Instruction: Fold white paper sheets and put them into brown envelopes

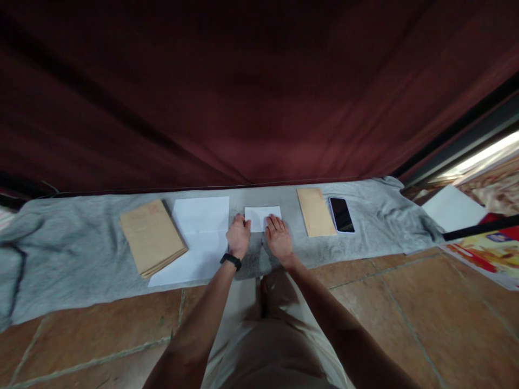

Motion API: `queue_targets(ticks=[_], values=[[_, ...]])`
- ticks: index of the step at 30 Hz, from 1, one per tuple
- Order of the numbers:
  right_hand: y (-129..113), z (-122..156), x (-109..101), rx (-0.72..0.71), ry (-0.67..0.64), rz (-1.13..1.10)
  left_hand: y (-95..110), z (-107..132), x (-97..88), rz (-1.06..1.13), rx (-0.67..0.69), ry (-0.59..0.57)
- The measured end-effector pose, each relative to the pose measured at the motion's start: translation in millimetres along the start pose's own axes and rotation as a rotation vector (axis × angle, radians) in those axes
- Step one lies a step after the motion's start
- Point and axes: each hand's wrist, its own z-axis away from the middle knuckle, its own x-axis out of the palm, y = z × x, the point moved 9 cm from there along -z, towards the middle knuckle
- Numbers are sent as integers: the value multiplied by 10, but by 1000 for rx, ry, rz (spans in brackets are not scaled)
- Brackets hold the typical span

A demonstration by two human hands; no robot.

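Observation:
A small folded white paper (259,215) lies on a grey cloth (81,259) spread over the floor. My left hand (238,235), with a black band on its wrist, presses the paper's left edge with fingers close together. My right hand (279,237) lies flat on the paper's lower right part, fingers stretched out. A larger white sheet (198,232) lies just left of my left hand. Further left sits a stack of brown envelopes (152,236). A single brown envelope (315,212) lies right of my right hand.
A dark phone (341,214) lies screen up beside the single envelope. A dark red curtain (243,97) hangs behind the cloth. Brown floor tiles (405,302) are in front. White paper (452,208) and colourful printed sheets (490,251) lie at the far right.

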Motion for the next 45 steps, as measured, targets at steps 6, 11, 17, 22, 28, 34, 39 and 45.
queue_targets(ticks=[6,11,17,22,28,34,39,45], values=[[-17,11,-20,-14,43,-24,276,269,66,26,411,157],[17,16,-15,-11,27,-45,367,548,386,-132,613,36],[-77,-138,40,-6,10,-121,319,573,495,-215,635,-34],[-405,-306,195,-146,-71,-142,305,584,560,-222,692,-73],[-210,-303,177,-138,-72,-28,302,594,528,-214,666,-38],[167,-212,63,-46,-6,60,291,504,474,-206,575,11],[242,-182,60,-21,36,84,246,239,439,-213,500,14],[258,-149,45,6,94,96,157,-27,407,-208,480,-1]])
